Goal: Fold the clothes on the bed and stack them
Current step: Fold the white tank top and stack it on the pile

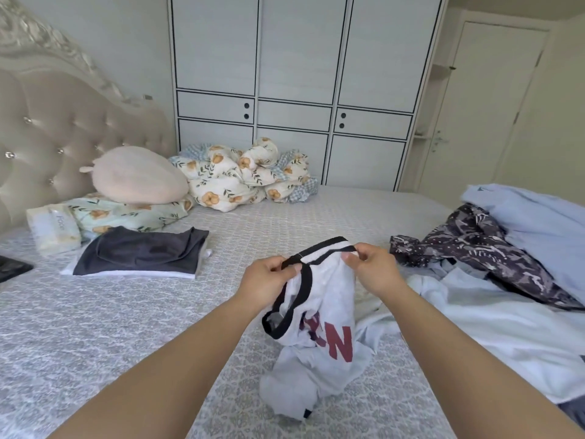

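Observation:
A white T-shirt [326,331] with black trim and red letters hangs crumpled above the bed [126,327], its lower part resting on the cover. My left hand [269,280] pinches the black collar band on the left. My right hand [373,267] pinches the same band on the right. A folded stack [139,255] with a dark grey garment on top of a white one lies at the left. Unfolded clothes are heaped at the right: a dark patterned piece [474,245], a light blue one [538,223] and a white one [493,318].
A tufted headboard [47,131] is at the left, with a pink plush cushion [139,175], floral pillow and tissue pack [53,229] below it. A bunched floral duvet [247,175] sits at the far edge before a white wardrobe [300,74]. A dark object [12,267] shows at the left edge.

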